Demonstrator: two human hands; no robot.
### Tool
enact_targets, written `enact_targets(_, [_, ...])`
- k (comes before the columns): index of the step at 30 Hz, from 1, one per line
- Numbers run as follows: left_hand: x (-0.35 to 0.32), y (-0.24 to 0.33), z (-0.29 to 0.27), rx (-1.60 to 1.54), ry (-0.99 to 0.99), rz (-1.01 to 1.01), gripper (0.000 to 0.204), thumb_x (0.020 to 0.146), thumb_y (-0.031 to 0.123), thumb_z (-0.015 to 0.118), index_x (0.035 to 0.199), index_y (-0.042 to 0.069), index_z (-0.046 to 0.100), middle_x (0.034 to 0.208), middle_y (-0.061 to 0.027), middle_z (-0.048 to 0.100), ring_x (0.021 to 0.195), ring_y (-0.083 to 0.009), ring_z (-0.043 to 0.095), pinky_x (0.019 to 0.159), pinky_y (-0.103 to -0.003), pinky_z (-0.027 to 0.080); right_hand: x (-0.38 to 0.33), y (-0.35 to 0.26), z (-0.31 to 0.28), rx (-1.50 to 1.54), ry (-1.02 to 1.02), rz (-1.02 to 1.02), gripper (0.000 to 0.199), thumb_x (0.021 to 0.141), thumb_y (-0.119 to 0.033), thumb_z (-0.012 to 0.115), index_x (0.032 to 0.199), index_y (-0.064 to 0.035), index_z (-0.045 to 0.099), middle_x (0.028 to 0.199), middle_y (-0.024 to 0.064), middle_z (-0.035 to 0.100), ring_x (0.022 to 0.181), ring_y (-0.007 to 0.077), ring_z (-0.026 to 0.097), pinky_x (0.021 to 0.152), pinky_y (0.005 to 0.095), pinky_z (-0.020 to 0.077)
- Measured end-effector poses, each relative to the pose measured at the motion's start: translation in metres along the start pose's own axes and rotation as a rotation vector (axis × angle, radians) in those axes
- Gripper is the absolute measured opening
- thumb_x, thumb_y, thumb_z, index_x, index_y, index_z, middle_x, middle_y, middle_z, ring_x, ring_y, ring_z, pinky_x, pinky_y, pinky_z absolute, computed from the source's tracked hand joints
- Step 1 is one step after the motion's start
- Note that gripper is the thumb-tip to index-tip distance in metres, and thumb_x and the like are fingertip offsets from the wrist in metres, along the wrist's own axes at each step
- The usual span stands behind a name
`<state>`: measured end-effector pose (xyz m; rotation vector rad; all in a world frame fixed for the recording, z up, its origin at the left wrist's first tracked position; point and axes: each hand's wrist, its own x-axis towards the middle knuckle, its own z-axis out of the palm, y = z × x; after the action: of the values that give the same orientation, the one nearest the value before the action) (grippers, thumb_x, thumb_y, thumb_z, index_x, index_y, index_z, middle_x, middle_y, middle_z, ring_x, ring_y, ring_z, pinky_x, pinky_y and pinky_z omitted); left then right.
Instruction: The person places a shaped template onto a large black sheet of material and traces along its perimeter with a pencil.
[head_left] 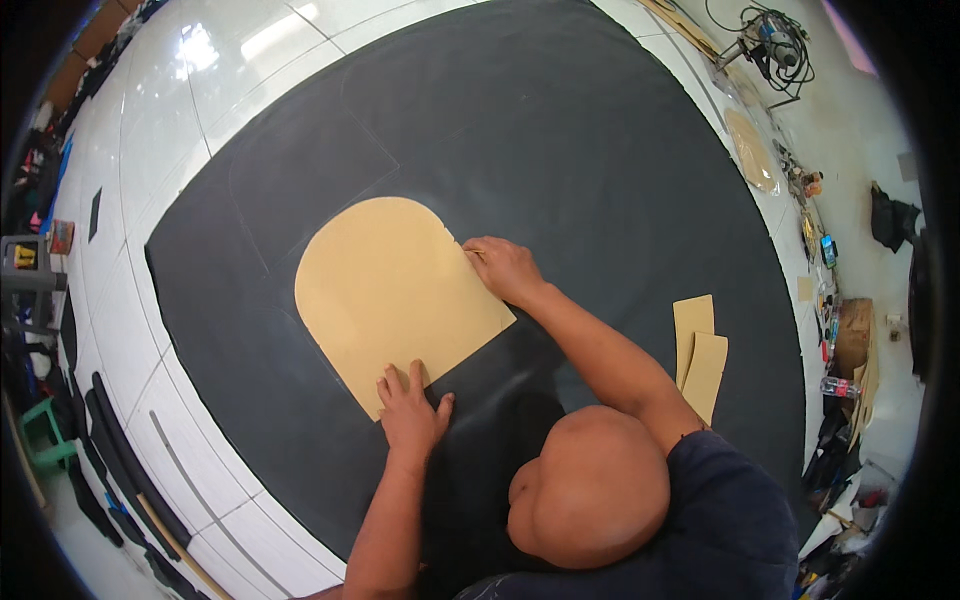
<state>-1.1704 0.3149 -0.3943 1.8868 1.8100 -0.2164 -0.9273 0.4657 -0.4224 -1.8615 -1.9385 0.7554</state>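
A tan cardboard template [395, 290], rounded at its far end and straight at its near edge, lies flat on a large black sheet [600, 180]. My left hand [408, 412] rests on the template's near left edge, fingers spread, thumb on the black sheet. At the template's right edge, my right hand [505, 268] is closed in a pinch around a thin pen-like tool [474, 251], mostly hidden by the fingers. Faint outlines [375, 140] are drawn on the sheet, beyond the template and to its left.
Two tan cardboard strips [708, 375] overlap on the sheet at the right. White floor tiles [160, 130] surround the sheet. Dark rolls [130, 460] and a green stool [45, 435] are at left; a corded power tool [775, 45] and a plastic bottle [838, 387] at right.
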Motion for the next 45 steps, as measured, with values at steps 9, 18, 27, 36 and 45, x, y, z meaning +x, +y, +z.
enact_targets(9, [0.001,0.003,0.000,0.025,0.011,-0.007,0.084,0.083,0.047,0.079,0.151,0.016,0.041,0.157,-0.0303,0.031,0.143,-0.0532,0.033,0.101,-0.057,0.052,-0.033,0.021,0.001,0.080,0.134,-0.059,0.028,0.102,-0.028,0.052,0.114,-0.0107,0.071,0.114,0.0100,0.073,0.105,0.0337,0.068,0.089,0.0440,0.0550])
enact_targets(18, [-0.001,0.003,-0.001,-0.026,-0.018,-0.009,0.083,0.083,0.046,0.079,0.151,0.016,0.042,0.157,-0.0306,0.031,0.143,-0.0532,0.033,0.102,-0.058,0.051,0.003,0.008,0.003,0.025,0.073,0.027,0.027,0.101,-0.032,0.055,0.114,-0.0155,0.072,0.113,0.0080,0.073,0.104,0.0319,0.069,0.086,0.0448,0.0552])
enact_targets(27, [0.002,-0.002,0.001,-0.027,-0.030,-0.023,0.083,0.085,0.049,0.076,0.154,0.017,0.040,0.160,-0.0280,0.028,0.146,-0.0498,0.032,0.097,-0.063,0.052,-0.018,0.012,-0.006,-0.037,0.063,-0.126,0.028,0.101,-0.032,0.054,0.111,-0.0123,0.071,0.111,0.0050,0.073,0.103,0.0294,0.069,0.086,0.0455,0.0552])
enact_targets(36, [0.000,0.003,-0.002,0.003,-0.008,-0.011,0.083,0.084,0.045,0.079,0.152,0.015,0.041,0.159,-0.0285,0.030,0.144,-0.0511,0.032,0.101,-0.057,0.052,-0.113,0.034,-0.014,-0.144,-0.099,-0.075,0.023,0.104,-0.027,0.051,0.115,-0.0127,0.066,0.113,0.0045,0.070,0.107,0.0296,0.065,0.084,0.0477,0.0541])
enact_targets(45, [0.002,-0.004,0.002,-0.081,-0.011,0.009,0.079,0.087,0.047,0.074,0.152,0.017,0.042,0.160,-0.0254,0.030,0.147,-0.0476,0.030,0.096,-0.063,0.053,-0.124,0.038,-0.010,-0.133,-0.005,-0.110,0.019,0.099,-0.023,0.060,0.113,-0.0121,0.066,0.110,0.0048,0.070,0.105,0.0274,0.067,0.084,0.0437,0.0558])
